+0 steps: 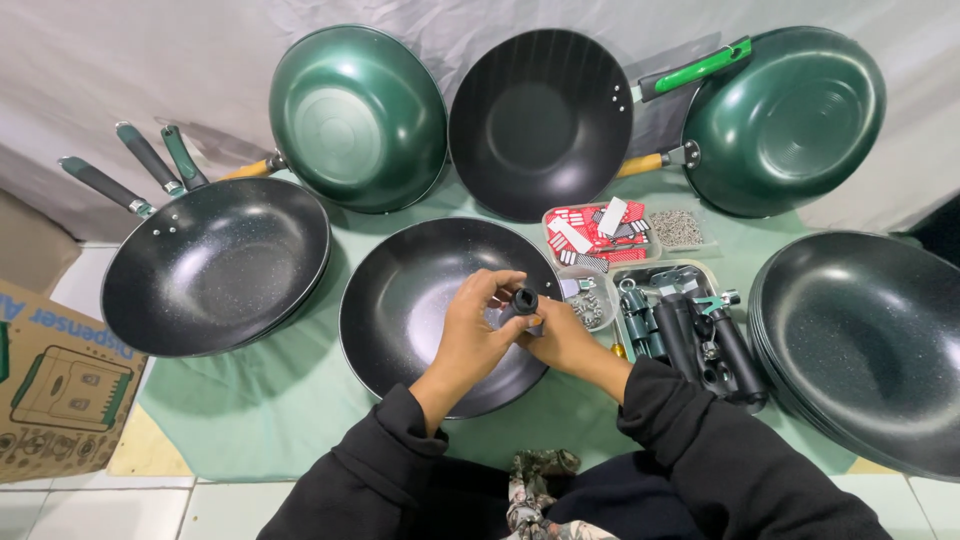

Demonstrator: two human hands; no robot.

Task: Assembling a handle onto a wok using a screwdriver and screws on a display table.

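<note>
Head cam, looking straight down. Pan count: one black wok (440, 315) dead centre on the green-covered surface (250, 420), a stack of speckled pans (215, 265) at 9 o'clock with three dark handles sticking out, and another stack of handle-less pans (870, 345) at 3 o'clock, can't tell how many are in it. Along the back, 11 to 1 o'clock, three more lean on the white cloth: a green one (358, 118), a black one (540, 122) and a second green one (785, 120).

Three small trays just right of centre: one with red-and-white packets (595, 235), one with silvery screws (588, 305), one with dark handles (690, 330). A cardboard box (50, 385) sits on the floor at 8 o'clock.

Both hands meet over the centre wok. The left hand (468, 335) has its fingers curled and pinches a small black handle piece (524, 300) at the tip. The right hand (562, 340) is closed up against the same piece from the other side, fingers folded under it.
</note>
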